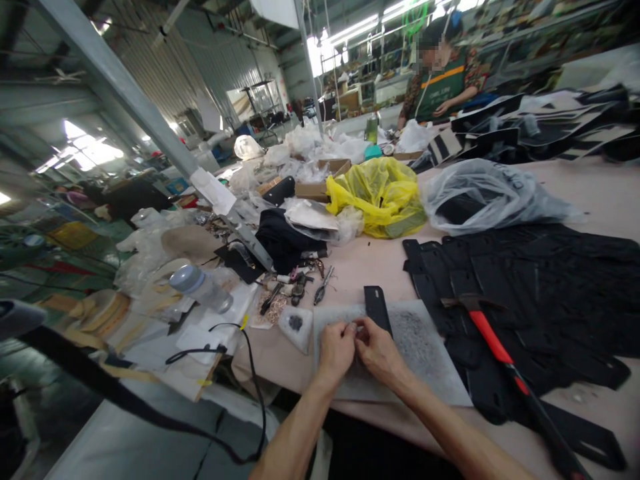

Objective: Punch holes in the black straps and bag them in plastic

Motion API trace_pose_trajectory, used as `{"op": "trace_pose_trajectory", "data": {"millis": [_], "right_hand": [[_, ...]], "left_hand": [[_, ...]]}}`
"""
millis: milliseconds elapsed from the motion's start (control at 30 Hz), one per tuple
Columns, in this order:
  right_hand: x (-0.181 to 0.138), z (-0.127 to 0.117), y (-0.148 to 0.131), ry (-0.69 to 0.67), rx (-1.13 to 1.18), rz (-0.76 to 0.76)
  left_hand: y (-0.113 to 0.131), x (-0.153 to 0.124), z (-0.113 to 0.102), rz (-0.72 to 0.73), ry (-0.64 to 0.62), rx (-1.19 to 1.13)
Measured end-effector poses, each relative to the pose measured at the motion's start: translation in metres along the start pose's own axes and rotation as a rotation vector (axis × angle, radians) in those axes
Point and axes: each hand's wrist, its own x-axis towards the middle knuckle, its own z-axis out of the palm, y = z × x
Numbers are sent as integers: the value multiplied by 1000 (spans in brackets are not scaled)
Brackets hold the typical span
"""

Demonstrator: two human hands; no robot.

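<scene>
Both hands meet over a worn grey work board (430, 353) on the table. My left hand (337, 348) has its fingers bent and pressed together. Fingertip to fingertip with it, my right hand (375, 347) is closed as well. Whatever they pinch between them is too small and covered to name. A black strap piece with a slot (379, 307) lies on the board, partly behind my right hand. To the right, a hammer with a red and black handle (493, 337) rests on a pile of black cut pieces (560, 287).
Left of the board lie a small whitish block (296, 327), a punch-like metal tool (323, 285) and copper-coloured small parts (273, 310). A yellow plastic bag (377, 197) and a clear bag (500, 193) stand behind. A plastic bottle (203, 288) sits left. Across the table is another person (445, 87).
</scene>
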Motion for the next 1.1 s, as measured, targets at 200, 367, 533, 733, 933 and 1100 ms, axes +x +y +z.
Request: {"op": "trace_pose_trajectory", "data": {"millis": [200, 367, 533, 733, 933, 1100], "right_hand": [[-16, -26, 8, 103, -60, 48], [-23, -70, 45, 286, -205, 182], [-36, -83, 62, 294, -227, 225], [-38, -76, 55, 282, -304, 200], [-35, -70, 50, 252, -366, 175], [-32, -65, 45, 227, -397, 141]], "left_hand": [[3, 32, -19, -63, 58, 49], [8, 90, -49, -29, 219, 434], [7, 121, -50, -17, 128, 561], [9, 118, -41, 18, 52, 667], [15, 101, -37, 76, 65, 730], [16, 91, -33, 159, 108, 776]]}}
